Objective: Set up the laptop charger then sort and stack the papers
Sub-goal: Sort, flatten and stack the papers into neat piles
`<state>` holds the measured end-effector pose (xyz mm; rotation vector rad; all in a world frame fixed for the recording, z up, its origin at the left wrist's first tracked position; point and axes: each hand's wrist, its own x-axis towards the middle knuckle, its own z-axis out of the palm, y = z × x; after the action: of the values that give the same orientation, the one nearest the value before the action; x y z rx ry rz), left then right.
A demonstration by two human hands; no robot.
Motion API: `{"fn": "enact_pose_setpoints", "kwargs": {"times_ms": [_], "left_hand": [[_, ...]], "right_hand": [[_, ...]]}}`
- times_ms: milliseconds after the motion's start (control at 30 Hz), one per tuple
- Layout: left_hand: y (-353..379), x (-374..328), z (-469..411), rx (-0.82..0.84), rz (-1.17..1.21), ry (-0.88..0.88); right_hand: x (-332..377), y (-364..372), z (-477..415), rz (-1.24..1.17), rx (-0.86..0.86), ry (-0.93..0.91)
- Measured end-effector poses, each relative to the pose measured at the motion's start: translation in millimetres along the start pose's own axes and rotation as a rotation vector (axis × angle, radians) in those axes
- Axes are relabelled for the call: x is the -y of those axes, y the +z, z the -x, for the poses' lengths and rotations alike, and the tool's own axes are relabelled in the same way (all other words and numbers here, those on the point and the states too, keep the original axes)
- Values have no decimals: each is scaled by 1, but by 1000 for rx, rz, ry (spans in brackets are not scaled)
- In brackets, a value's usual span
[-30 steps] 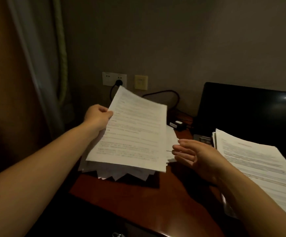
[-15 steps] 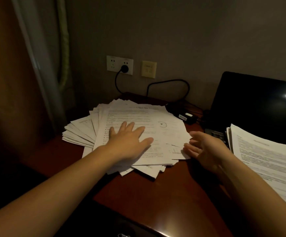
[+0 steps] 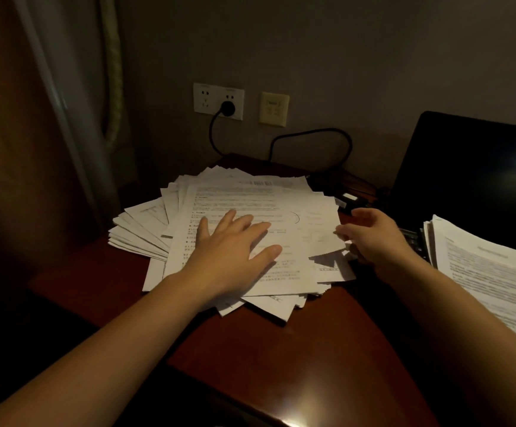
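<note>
Paper sprawls in a loose pile (image 3: 250, 192) on the desk (image 3: 281, 349), left of the laptop (image 3: 466, 186). The left hand (image 3: 232, 257) lies flat on it; the right hand (image 3: 377, 238), fingers relaxed, sits at its edge, holding nothing. Sheets likely light, floppy, slippery — best gathered by opposite edges.

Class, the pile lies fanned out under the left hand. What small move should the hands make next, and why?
Probably the right hand should nudge the jutting right-edge sheets inward: the pile is fanned, and the left hand pins it flat.
</note>
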<state>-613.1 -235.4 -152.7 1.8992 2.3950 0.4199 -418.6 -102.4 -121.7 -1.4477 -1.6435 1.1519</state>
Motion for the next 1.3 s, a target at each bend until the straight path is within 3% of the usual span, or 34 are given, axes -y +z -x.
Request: {"fn": "enact_pose_setpoints", "kwargs": {"times_ms": [200, 333, 467, 533, 600, 667, 733, 800, 933, 1033, 1100, 1233, 1300], "left_hand": [[-3, 2, 5, 77, 55, -31], [-5, 2, 9, 67, 85, -71], [-7, 5, 15, 110, 105, -61], [-8, 5, 18, 134, 86, -32], [-8, 3, 21, 150, 52, -16], [-7, 2, 23, 156, 44, -10], [-7, 2, 25, 158, 51, -13], [-6, 1, 25, 148, 57, -30], [-3, -9, 27, 144, 65, -56], [1, -21, 29, 147, 59, -63], [0, -27, 30, 146, 79, -52], [-9, -27, 46, 175, 105, 71], [-8, -27, 60, 214, 24, 120]], "right_hand": [[6, 5, 14, 117, 185, 79], [8, 5, 39, 31, 251, 53], [4, -6, 85, 42, 585, 36], [2, -9, 88, -52, 539, 66], [2, -11, 78, -134, 298, 26], [6, -12, 65, -44, 80, -49], [8, -11, 58, 6, 27, -63], [8, -14, 61, 47, 139, -20], [7, -31, 74, 113, 570, 134], [0, -40, 81, 155, 733, 176], [-4, -39, 84, 99, 745, 201], [-13, -33, 82, -145, 584, 216], [-17, -31, 85, -157, 634, 155]]}}
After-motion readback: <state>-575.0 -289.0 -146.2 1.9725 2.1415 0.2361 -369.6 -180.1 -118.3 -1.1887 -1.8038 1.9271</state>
